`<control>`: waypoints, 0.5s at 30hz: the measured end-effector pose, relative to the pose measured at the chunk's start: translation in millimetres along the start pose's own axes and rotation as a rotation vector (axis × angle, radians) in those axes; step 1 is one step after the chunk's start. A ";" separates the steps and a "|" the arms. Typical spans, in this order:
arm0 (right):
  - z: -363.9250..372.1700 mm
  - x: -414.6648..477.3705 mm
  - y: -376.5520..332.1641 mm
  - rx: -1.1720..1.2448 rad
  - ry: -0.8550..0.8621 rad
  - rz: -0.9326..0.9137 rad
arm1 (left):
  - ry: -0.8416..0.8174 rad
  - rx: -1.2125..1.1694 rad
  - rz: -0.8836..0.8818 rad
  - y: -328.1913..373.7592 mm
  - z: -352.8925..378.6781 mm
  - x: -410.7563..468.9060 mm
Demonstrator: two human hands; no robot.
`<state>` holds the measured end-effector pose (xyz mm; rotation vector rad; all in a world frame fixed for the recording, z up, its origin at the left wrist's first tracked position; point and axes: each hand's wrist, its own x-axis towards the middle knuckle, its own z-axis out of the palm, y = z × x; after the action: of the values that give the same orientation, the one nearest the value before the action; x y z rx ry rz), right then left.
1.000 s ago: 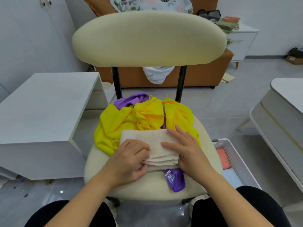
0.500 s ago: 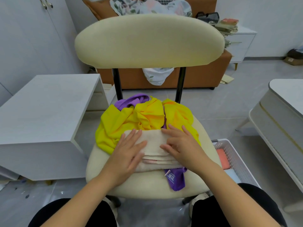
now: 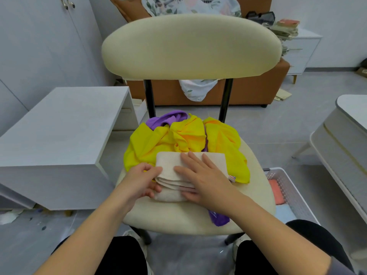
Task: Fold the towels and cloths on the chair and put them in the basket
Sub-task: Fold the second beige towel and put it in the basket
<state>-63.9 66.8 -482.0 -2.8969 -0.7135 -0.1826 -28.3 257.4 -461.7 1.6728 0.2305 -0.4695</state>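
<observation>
Left grip [image 3: 143, 180] pinches the 9 o'clock end of the folded beige towel [image 3: 167, 163] on the cream padded chair [image 3: 178, 219]. Right grip [image 3: 202, 181], fingers straight, presses flat on its top.

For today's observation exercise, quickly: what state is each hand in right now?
Left hand: closed, gripping the folded beige towel's left end.
Right hand: open, pressing flat on that towel.

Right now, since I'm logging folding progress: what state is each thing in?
towel: folded, on the chair
yellow cloth: crumpled, unfolded
purple cloth: crumpled, mostly under the pile
basket: on the floor, partly filled
left hand: grips the towel's left edge
right hand: flat, pressing on the towel
</observation>
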 end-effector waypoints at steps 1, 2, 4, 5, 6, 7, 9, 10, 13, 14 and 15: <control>-0.4 1.3 -0.6 -0.014 0.009 0.009 | -0.065 -0.054 -0.053 1.3 1.5 -1.6; -1.4 1.6 -0.2 -0.025 0.016 0.010 | -0.131 -0.083 -0.093 0.4 2.2 -2.8; -1.3 -0.9 4.7 -0.066 0.009 -0.010 | -0.216 -0.072 -0.135 -5.2 1.1 -4.7; -0.2 -3.7 8.9 -0.096 -0.020 -0.024 | -0.231 -0.023 -0.133 -8.7 0.4 -5.1; 0.8 -6.9 13.5 -0.127 -0.057 -0.035 | -0.233 0.047 -0.114 -12.8 -0.3 -4.9; 2.7 -10.5 17.9 -0.156 -0.095 -0.037 | -0.223 0.126 -0.082 -16.3 -0.2 -5.0; 4.8 -17.1 23.0 -0.162 -0.130 -0.059 | -0.127 0.334 0.029 -20.5 1.0 -2.0; 2.4 -18.6 23.9 -0.104 -0.143 -0.064 | -0.043 0.476 0.097 -21.6 0.8 1.5; -11.4 -13.6 27.3 0.165 -0.050 0.065 | 0.149 0.580 0.196 -17.8 -0.8 9.9; -15.2 -10.4 29.1 0.190 0.009 0.134 | 0.164 0.491 0.180 -13.2 -0.5 11.9; -18.8 -7.7 31.5 0.169 0.028 0.205 | 0.161 0.422 0.150 -8.1 1.3 13.7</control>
<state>-57.4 32.4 -468.4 -2.7748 -0.4025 -0.1315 -19.5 255.8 -475.0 2.1269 0.1266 -0.2812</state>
